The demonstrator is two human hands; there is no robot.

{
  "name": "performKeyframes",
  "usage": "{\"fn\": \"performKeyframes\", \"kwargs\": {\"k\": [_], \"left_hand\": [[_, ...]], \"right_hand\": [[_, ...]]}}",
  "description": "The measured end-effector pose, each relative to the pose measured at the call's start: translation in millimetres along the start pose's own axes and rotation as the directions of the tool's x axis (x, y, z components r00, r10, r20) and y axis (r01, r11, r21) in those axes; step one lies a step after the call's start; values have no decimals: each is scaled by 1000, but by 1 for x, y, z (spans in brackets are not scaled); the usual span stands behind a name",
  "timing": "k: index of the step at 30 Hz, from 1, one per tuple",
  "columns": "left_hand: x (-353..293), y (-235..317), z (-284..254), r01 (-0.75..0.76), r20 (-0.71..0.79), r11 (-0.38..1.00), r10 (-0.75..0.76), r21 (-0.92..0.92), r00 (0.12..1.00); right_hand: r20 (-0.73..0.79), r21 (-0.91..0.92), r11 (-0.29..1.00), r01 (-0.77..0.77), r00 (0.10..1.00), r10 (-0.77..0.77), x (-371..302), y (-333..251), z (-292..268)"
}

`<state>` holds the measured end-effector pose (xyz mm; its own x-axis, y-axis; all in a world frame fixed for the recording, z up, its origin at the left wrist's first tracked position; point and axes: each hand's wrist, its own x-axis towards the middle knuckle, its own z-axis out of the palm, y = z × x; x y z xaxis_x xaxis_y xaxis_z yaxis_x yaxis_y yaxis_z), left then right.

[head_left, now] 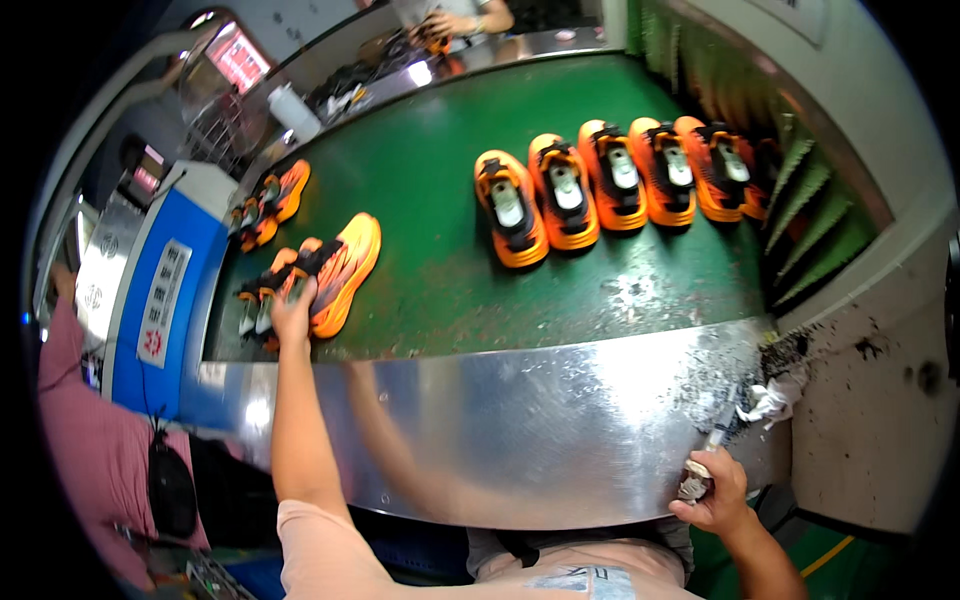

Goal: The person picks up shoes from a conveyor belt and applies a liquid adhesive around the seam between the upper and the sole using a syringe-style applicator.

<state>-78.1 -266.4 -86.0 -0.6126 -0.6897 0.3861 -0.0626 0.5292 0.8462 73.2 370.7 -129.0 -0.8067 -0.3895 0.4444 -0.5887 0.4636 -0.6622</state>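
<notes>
My left hand (293, 312) is reached out over the green belt (420, 190), its fingers closed on an orange and black running shoe (348, 272). That shoe is tilted on its side, with its sole to the right. Close beside it on the left are more orange shoes (268, 285), partly covered by my hand. At the lower right, my right hand (722, 495) grips a slim tool (715, 438) with a pale wrapped handle; its tip points at the steel ledge, and its exact kind is unclear.
Several orange shoes (565, 192) stand in a row by a green strip curtain (800, 200). Another small group (272, 205) lies far left. Crumpled white paper (775, 398) and dark scraps lie on the steel ledge (520, 430). One person (95, 440) stands left; another person's hands (445, 25) work opposite.
</notes>
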Motion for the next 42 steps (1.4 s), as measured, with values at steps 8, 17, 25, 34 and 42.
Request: {"fn": "performKeyframes", "kwargs": {"k": [8, 17, 25, 34, 42], "left_hand": [[-29, 32, 16, -165, 261, 951, 94, 262, 961], [-214, 60, -73, 230, 239, 928, -161, -295, 958], [-312, 173, -81, -34, 722, 977, 179, -210, 668], [-245, 215, 9, -592, 891, 760, 429, -269, 146], [-344, 177, -49, -741, 541, 614, 734, -272, 410]], "right_hand": [[-4, 58, 982, -177, 984, 178, 2, 3, -6], [203, 452, 731, -511, 857, 473, 2, -63, -15], [199, 879, 187, -438, 694, 692, 26, -60, -57], [193, 603, 526, -600, 749, 634, 33, -62, -41], [473, 774, 240, -586, 788, 395, 78, -114, -27]]}}
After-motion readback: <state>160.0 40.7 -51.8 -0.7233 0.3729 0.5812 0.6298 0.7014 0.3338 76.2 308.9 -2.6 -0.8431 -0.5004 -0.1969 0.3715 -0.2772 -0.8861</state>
